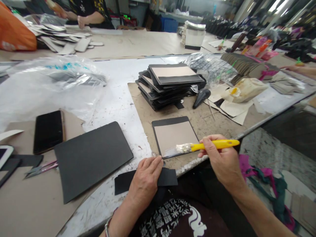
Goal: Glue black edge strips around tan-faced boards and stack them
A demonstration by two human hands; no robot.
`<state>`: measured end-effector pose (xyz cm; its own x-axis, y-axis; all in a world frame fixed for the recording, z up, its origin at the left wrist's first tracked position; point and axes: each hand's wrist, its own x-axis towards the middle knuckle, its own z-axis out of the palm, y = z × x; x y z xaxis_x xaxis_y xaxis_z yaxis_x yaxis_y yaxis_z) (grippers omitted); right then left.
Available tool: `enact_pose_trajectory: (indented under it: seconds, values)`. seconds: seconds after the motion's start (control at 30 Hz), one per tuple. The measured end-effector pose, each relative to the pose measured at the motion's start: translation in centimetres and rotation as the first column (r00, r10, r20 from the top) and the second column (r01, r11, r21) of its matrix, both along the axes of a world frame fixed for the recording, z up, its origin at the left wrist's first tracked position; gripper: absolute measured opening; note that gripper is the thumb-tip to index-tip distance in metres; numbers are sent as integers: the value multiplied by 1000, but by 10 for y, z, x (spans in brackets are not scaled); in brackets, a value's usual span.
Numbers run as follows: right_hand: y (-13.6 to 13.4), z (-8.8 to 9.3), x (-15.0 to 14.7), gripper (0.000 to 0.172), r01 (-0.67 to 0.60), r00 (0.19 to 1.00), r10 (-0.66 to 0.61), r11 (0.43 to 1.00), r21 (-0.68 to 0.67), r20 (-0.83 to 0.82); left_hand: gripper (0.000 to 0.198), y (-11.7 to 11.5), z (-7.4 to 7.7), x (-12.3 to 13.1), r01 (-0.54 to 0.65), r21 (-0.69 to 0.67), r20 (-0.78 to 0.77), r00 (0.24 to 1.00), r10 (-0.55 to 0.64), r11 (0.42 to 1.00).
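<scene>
The black-edged panel (176,136) lies on the near counter (116,98), probably light and stiff, best taken by its edges. Left hand (146,176): grip flat, unclosed, at its near-left corner. Right hand (221,159): grip closed round the yellow brush (195,147).

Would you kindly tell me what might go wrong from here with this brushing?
The brush in the right hand might smear the left hand, whose fingertips lie at a corner of the panel. The unevenly piled stack beyond could slide if bumped. The black strip near the edge of the table might get knocked off.
</scene>
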<state>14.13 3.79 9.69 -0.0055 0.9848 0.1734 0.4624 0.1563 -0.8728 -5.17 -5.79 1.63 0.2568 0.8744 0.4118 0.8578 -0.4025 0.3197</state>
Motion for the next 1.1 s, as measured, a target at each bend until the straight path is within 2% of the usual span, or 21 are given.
enact_pose_trajectory:
  seconds: [0.07,0.17,0.27,0.4,0.57,0.7,0.8,0.87,0.93,1.03,1.1]
  values:
    - [-9,-8,-18,26,-91,990,82,993,-72,-114,44,1,0,0,2,-8,1,1000,-2,1000]
    - [-10,-22,-23,25,-114,987,100,988,-105,-122,42,1,1,0,4,-21,0,1000,-4,1000]
    - [0,-27,1,25,-3,1000,2,999,-54,-19,44,1,1,0,7,-16,-3,1000,-7,1000]
    - [17,-23,45,25,116,980,-121,993,37,158,48,0,0,0,16,-14,-13,1000,-16,1000]
    - [23,-16,69,23,113,953,-144,985,128,266,49,0,-3,-1,17,3,-29,999,-17,1000]
    - [17,-10,62,18,24,933,-114,966,258,342,47,1,-3,-2,19,29,-40,999,-18,999]
    - [9,-10,48,12,-128,917,-23,928,350,397,47,1,-3,-2,15,38,-46,999,-14,999]
    - [4,-10,40,11,-209,920,61,912,353,388,46,1,-3,-2,13,42,-48,999,-11,999]
    - [2,-10,37,10,-226,927,96,915,335,362,46,0,-4,-2,14,44,-51,999,-12,999]
    - [1,-11,34,8,-196,927,48,909,369,372,47,0,-4,-2,18,35,-61,998,-16,999]
    - [-3,-14,27,7,-214,925,61,898,385,374,48,0,-4,-2,17,39,-57,998,-14,999]
